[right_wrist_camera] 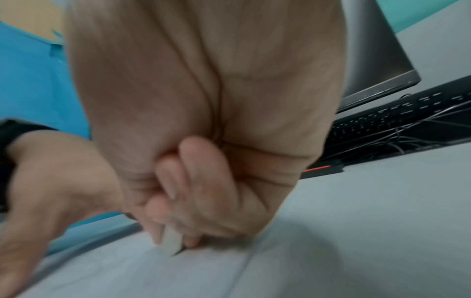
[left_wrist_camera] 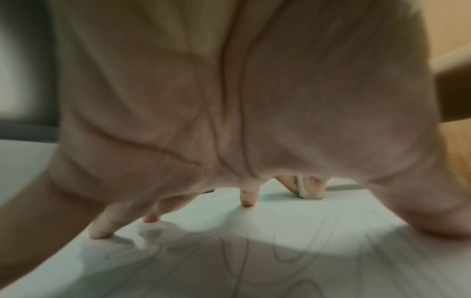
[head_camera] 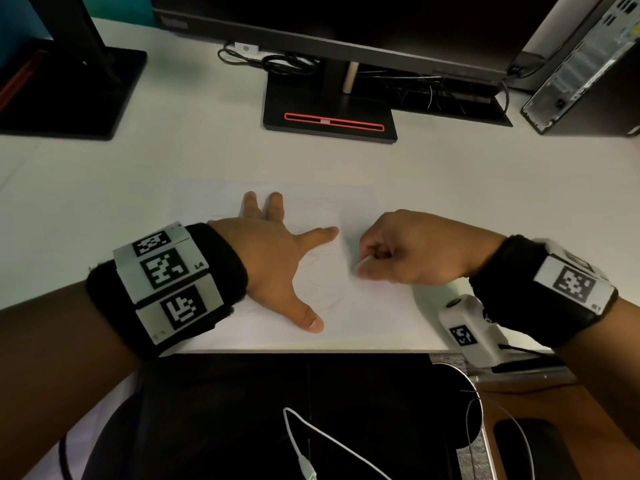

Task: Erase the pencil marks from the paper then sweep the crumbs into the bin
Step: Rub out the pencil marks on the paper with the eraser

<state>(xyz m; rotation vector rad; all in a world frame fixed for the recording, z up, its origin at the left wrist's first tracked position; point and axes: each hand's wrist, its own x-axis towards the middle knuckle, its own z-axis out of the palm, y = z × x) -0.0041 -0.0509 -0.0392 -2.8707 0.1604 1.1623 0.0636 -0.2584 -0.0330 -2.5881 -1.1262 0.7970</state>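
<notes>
A white sheet of paper (head_camera: 363,306) with faint pencil scribbles lies on the white desk near its front edge. My left hand (head_camera: 277,251) is spread flat on the paper, fingers straight, pressing it down; its fingertips (left_wrist_camera: 246,200) touch the sheet among the pencil lines (left_wrist_camera: 280,252). My right hand (head_camera: 398,251) is curled and pinches a small white eraser (head_camera: 363,264) between thumb and fingers, its tip on the paper. The eraser (right_wrist_camera: 171,242) shows under the curled fingers in the right wrist view, and the same eraser (left_wrist_camera: 309,190) beyond the left palm. No bin is in view.
A monitor stand (head_camera: 329,116) with a red slot stands behind the paper, cables (head_camera: 277,62) beside it. A second stand (head_camera: 72,91) is at the back left, a computer tower (head_camera: 588,64) at the back right. A keyboard (right_wrist_camera: 395,121) lies behind the right hand.
</notes>
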